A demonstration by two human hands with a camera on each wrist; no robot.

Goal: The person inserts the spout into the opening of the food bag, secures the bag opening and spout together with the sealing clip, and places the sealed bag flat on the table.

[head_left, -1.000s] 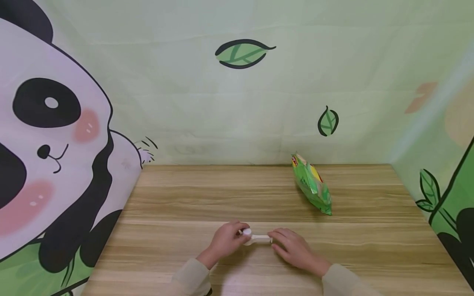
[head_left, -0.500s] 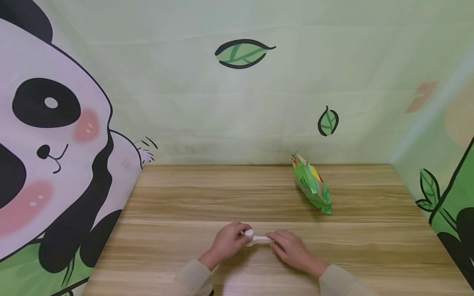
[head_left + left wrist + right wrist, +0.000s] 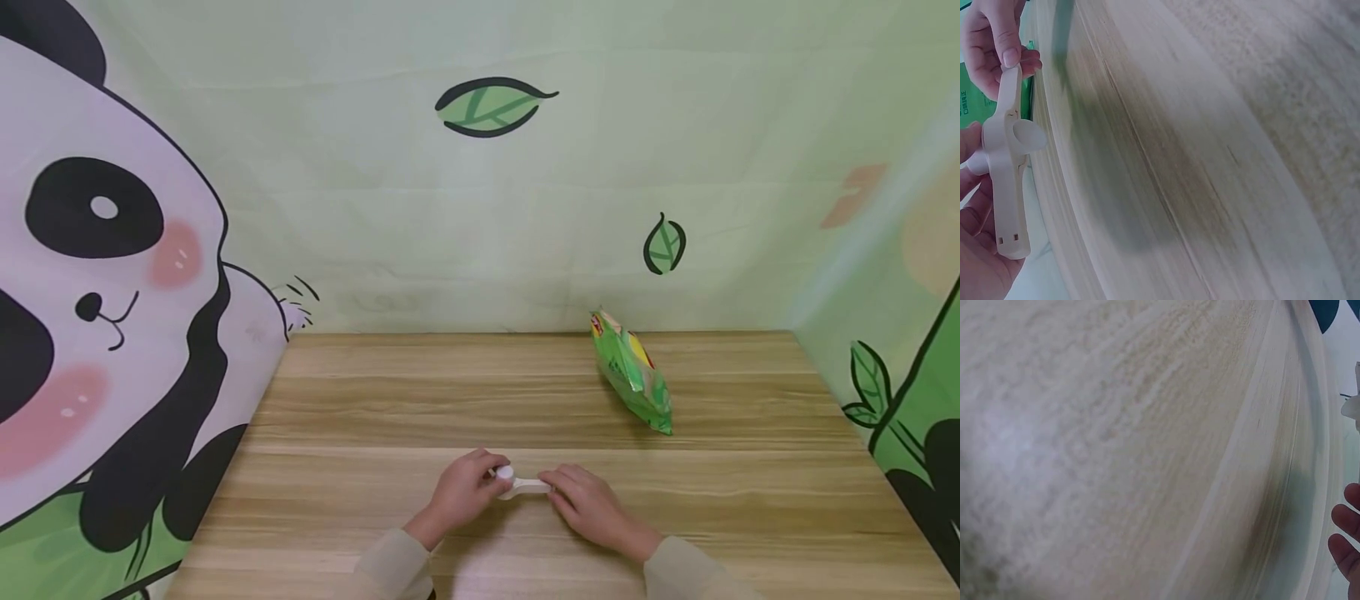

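The left hand (image 3: 463,487) is pinching a white plastic clip (image 3: 531,486), with its thumb and fingers closing narrowly about the part that is bearing a round knob (image 3: 1030,136); in the left wrist view, its thumb is pressing one side and the other fingers are curling behind. The right hand (image 3: 592,504) is gripping the thinner end of the same clip, its thumb lying on top and its fingers passing underneath. In the right wrist view only a few fingertips (image 3: 1345,519) are showing, toward 4 o'clock, so from there I cannot tell their grip. Seen from the head, the left forearm is coming in from 7 o'clock and its hand is pointing to 1 o'clock; the right forearm is coming from 4 o'clock and its hand is pointing to 10 o'clock. The clip is sitting between the two hands, in front of the person. Between 1 and 2 o'clock from it, a green packet (image 3: 633,379) is resting on the wooden table (image 3: 375,392), its length leaning from 11 to 5 o'clock.
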